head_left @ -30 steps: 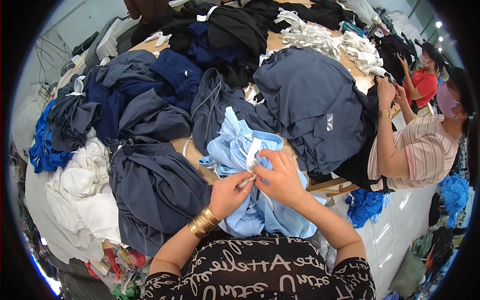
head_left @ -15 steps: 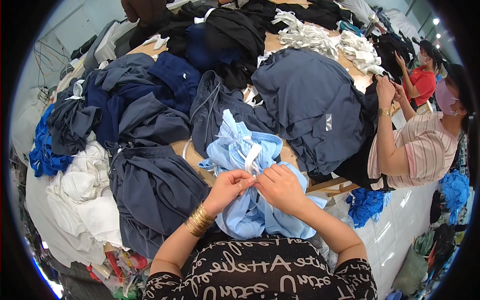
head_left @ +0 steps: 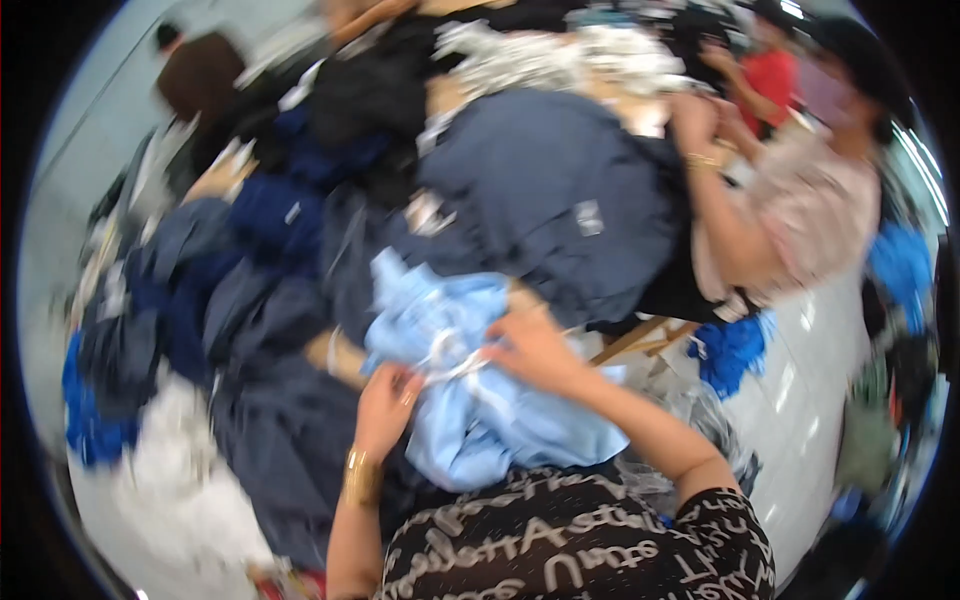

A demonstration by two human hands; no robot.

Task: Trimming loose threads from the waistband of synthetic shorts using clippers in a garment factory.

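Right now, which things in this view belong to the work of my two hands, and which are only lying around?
In the work:
light blue cloth bundle
white strip across it, between left hand and right hand

Lying around:
large dark grey heap beyond
pile of pale strips, far side
white cloth, left
bright blue cloth, right

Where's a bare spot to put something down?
A small wooden tabletop patch shows left of the light blue garment bundle, beside dark gray clothes. Pale floor shows right of the bright blue cloth pile. It's crowded around the large dark gray heap.
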